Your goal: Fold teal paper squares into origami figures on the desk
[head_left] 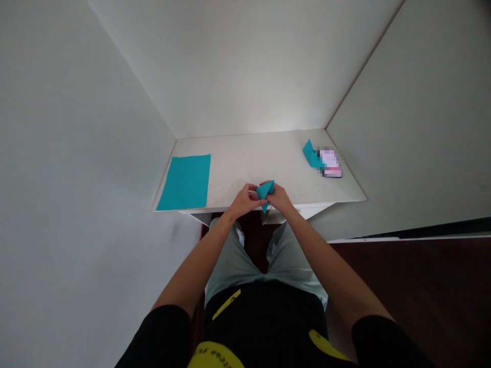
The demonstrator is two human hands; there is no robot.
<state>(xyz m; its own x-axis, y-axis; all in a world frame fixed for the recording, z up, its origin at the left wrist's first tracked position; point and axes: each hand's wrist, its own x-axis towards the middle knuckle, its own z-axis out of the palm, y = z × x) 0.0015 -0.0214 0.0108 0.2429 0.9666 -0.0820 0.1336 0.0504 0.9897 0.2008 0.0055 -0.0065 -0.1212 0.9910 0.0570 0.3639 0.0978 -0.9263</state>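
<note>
A small folded piece of teal paper (264,191) is between both hands, just over the front edge of the white table (249,153). My left hand (244,200) holds it from the left, with fingertips pressed to its side. From the right, my right hand (279,197) grips the same folded paper, its fingers partly hidden behind it. The paper has pointed corners, one up to the right and one hanging down.
Flat teal paper (186,182) lies at the table's left end. Another folded teal piece (311,155) sits at the right, touching or overlapping a blurred phone-like object (330,163). White walls enclose the table at the back and both sides.
</note>
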